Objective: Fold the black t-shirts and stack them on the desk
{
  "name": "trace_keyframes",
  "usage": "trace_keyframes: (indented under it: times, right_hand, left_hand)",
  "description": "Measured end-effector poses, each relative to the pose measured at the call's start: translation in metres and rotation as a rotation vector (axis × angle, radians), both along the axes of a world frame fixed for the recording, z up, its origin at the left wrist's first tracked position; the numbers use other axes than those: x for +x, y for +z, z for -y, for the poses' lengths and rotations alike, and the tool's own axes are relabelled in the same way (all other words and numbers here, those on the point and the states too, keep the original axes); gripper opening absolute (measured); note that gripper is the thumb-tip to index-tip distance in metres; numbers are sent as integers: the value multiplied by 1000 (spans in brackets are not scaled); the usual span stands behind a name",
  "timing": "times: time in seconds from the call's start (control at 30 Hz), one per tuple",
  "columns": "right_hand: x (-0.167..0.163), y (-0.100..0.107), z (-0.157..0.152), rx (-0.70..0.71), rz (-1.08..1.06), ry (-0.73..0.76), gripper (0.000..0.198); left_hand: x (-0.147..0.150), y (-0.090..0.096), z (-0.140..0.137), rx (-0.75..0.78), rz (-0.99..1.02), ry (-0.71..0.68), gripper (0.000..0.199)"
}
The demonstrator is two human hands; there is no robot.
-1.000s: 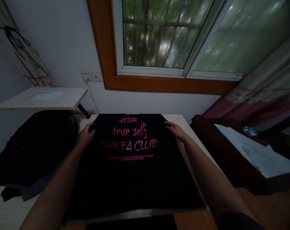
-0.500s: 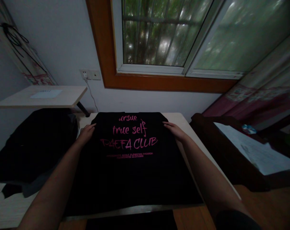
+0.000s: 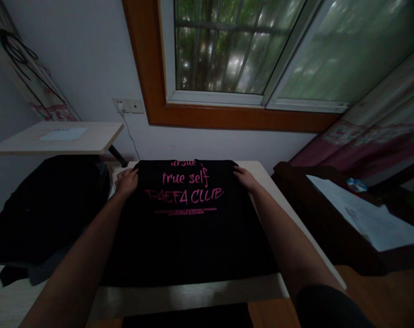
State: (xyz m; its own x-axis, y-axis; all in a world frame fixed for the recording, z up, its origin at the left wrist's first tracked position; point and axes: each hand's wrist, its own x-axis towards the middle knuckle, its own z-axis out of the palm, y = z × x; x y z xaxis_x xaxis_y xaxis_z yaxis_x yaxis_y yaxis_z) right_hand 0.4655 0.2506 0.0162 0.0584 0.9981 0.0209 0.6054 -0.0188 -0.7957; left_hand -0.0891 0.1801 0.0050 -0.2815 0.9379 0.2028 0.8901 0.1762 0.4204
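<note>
Window (image 3: 234, 50) showing beyond table (image 3: 270, 180). Black shirt (image 3: 188, 246) lying spread across table's middle. Dark clothing heap (image 3: 53, 205) resting on table's left part. Pale shelf (image 3: 100, 139) standing over table's far left. Pink lettering (image 3: 185, 197) facing up, table's middle. Left hand (image 3: 127, 181) pinching shirt's far-left corner, right hand (image 3: 245, 177) pinching far-right corner, both near table's far edge. Socket plate (image 3: 135, 106) sitting beyond table.
</note>
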Motion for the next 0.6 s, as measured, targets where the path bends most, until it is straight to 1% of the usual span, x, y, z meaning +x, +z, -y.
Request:
trace_keyframes:
  times: [0.07, 0.13, 0.2, 0.3, 0.37, 0.47, 0.53, 0.6]
  right_hand:
    - [-1, 2, 5, 21, 44, -3, 49]
    - [-1, 2, 16, 41, 85, -13, 51]
    - [1, 2, 33, 78, 172, -29, 51]
    - [4, 2, 69, 134, 366, -63, 49]
    - [5, 3, 97, 149, 456, -80, 47]
    - [4, 9, 135, 162, 548, -81, 47]
    - [3, 13, 158, 132, 583, -65, 49]
    - [3, 16, 177, 58, 602, -43, 54]
  left_hand:
    - [3, -3, 10, 26, -67, -10, 49]
    - [6, -6, 24, 85, -150, -34, 49]
    - [9, -8, 41, 157, -230, -82, 46]
    - [12, -7, 70, 234, -310, -168, 41]
    - [14, -5, 93, 235, -334, -243, 40]
    - [17, -1, 129, 178, -343, -340, 40]
    - [19, 0, 152, 149, -346, -382, 41]
    - [20, 1, 174, 134, -345, -415, 42]
